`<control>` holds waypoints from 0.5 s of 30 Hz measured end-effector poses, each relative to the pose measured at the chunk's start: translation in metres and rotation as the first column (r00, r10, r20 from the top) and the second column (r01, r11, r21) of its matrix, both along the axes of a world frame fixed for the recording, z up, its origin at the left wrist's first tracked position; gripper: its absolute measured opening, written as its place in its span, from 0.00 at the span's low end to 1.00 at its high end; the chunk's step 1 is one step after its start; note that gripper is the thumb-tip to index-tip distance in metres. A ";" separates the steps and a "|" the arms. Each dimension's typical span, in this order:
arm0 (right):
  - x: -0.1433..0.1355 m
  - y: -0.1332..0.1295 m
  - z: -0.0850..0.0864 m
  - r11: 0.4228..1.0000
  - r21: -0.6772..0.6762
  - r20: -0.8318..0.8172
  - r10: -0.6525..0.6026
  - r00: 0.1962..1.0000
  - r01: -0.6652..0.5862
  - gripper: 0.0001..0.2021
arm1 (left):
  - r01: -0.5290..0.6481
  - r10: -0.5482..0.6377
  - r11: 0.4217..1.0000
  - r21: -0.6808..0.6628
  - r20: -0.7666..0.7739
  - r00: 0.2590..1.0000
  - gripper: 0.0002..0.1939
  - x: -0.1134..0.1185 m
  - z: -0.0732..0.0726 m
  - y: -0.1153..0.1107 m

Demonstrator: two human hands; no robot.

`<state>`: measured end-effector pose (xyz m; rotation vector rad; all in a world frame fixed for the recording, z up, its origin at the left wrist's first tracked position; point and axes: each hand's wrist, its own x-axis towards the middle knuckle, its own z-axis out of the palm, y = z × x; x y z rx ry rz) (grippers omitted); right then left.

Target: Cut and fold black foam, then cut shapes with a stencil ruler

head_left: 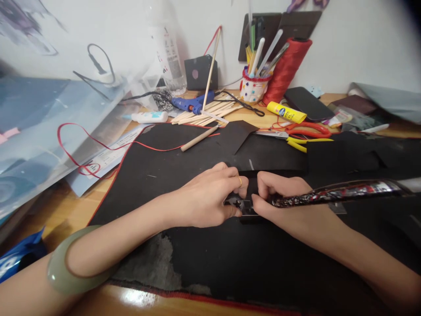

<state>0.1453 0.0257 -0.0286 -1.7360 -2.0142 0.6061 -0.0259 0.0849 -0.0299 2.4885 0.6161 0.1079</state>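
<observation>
Left hand [207,197]: we have it at the centre of the frame, fingertips and thumb bent down over a small dark piece [246,205] with a gap showing between them; whether this grip pinches the piece or only presses it, we cannot tell.
Right hand [296,217]: just right of centre, we have its grip clamped on a slim patterned tool [342,193], thumb and forefinger brought close together near the small dark piece.
Patterned tool: it slants from our fingers toward the right edge of the frame; we cannot see its tip. We judge it light and stiff, its glossy casing a little slippery, so the best hold is low on the barrel, near the fingertips.
Small dark piece: it lies at mid-frame between our hands, over the black mat [210,263], partly hidden by fingers. It looks thin and light to us, perhaps easily bent or slid; we would take hold by its edges, fingertips flat.
Upper middle: on the wooden counter [61,219] beyond, we see a blue glue gun [187,105] beside pale sticks [215,113].
Upper right: a yellow glue stick [286,112] lies near a dark phone [309,104].
</observation>
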 end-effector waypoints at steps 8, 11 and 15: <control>-0.002 -0.001 -0.003 1.000 0.026 0.031 -0.017 0.999 0.016 0.11 | 0.008 -0.008 1.000 0.004 0.021 1.000 0.08 -0.001 -0.002 0.000; 0.000 -0.001 -0.004 0.999 0.033 0.038 -0.026 0.999 0.025 0.10 | 0.007 -0.007 1.000 0.005 0.022 1.000 0.08 -0.001 -0.003 0.001; 0.000 0.000 -0.006 0.999 0.042 0.013 -0.028 1.000 0.027 0.11 | 0.007 -0.007 1.000 0.008 0.029 1.000 0.08 -0.001 -0.003 0.001</control>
